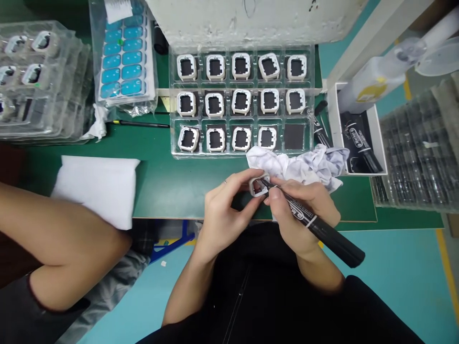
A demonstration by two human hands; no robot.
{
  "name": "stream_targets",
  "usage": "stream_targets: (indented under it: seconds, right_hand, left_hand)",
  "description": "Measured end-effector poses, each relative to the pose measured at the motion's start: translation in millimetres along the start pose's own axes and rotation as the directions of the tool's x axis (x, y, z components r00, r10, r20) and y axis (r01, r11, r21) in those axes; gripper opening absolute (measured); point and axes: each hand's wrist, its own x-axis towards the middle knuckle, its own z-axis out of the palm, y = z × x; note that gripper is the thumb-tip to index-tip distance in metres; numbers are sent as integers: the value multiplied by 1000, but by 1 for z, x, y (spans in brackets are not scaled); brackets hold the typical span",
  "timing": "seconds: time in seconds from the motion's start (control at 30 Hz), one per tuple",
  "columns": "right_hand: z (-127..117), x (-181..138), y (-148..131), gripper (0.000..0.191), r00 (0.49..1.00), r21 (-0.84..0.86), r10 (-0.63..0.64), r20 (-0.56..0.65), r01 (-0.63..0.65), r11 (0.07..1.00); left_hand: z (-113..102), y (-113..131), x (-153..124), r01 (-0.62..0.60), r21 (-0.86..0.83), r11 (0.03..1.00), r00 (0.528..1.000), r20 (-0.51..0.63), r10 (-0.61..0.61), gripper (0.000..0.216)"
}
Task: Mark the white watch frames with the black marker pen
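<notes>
Between the fingers of my left hand (pixel 227 210) is a small white watch-case frame (pixel 254 187), held just above the near edge of the green table. My right hand (pixel 304 210) grips a black marker (pixel 319 229), its tip at the inside edge of the frame. Beyond my hands lies a clear plastic tray (pixel 229 155) with rows of similar white frames (pixel 241 138) in its pockets. The pocket at its near right corner shows only a dark pad (pixel 294 137). A crumpled white cloth (pixel 304 165) lies just beyond my right hand.
On the left, a co-worker's arm (pixel 64 239) rests by a folded white cloth (pixel 98 186). Stacked trays (pixel 71 95) and a bag of blue stickers (pixel 124 62) stand behind. To the right, a white box (pixel 380 143) holds a bottle (pixel 373 83) and markers (pixel 364 143).
</notes>
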Motion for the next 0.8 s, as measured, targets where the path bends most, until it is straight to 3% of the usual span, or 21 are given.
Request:
stream_targets:
  seconds: [0.5,0.7,0.8]
  right_hand:
    - [-1,-1,-1,13,1000,-45,17,-6,-17,999]
    - [-3,5,-3,26,990,-83,-124,70,129,988]
    - [-2,7,-4,26,988,-112,-135,70,142,983]
  left_hand:
    - [1,3,0,-43,104,994,999,-4,44,41]
    - [2,3,-1,-48,123,991,999,-15,50,42]
    - [2,2,-3,-32,115,993,999,-18,34,44]
